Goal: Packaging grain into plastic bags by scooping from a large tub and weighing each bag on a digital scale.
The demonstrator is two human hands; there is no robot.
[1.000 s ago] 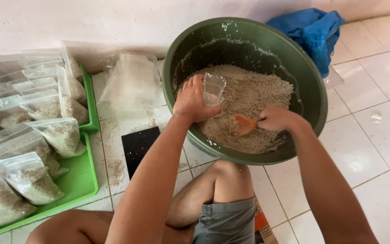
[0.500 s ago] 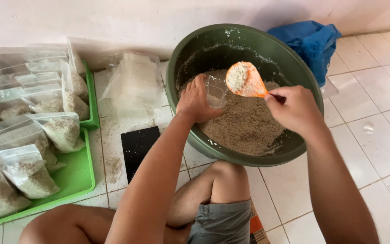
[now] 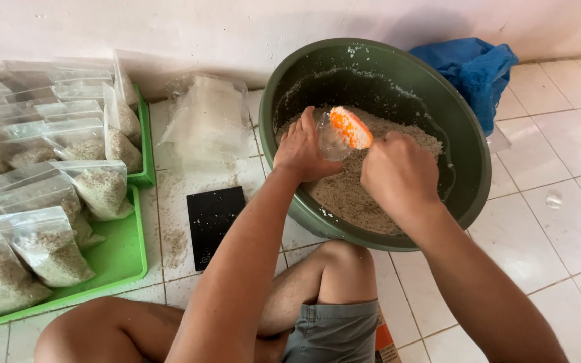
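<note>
Tipping an orange scoop (image 3: 351, 128) into a small clear bag (image 3: 331, 138), the person is mid-fill, as I judge it, over the big green basin (image 3: 469, 195) in the upper middle of the frame. The right hand (image 3: 398, 175) has its fingers wrapped tight round the scoop's handle, which is hidden inside the fist. The left hand (image 3: 300, 151) has its fingers pinched on the bag's mouth, holding it open just beside the scoop's lip. Bag and scoop meet above the pale grain mix (image 3: 358, 195) that lies in the basin.

At the left edge of the frame, filled bags (image 3: 42, 242) of the same mix lie stacked on green trays (image 3: 119, 259). A loose heap of empty clear bags (image 3: 206, 124) sits on the tiled floor (image 3: 553, 222) between the trays and the basin, and a flat black scale (image 3: 213, 225) lies below that heap, near the person's knee. A blue cloth (image 3: 475, 67) is bunched at the upper right, behind the basin.

The next move seems to call for a steady pour with the bag mouth kept wide, since spilled grains already dust the floor by the scale.
</note>
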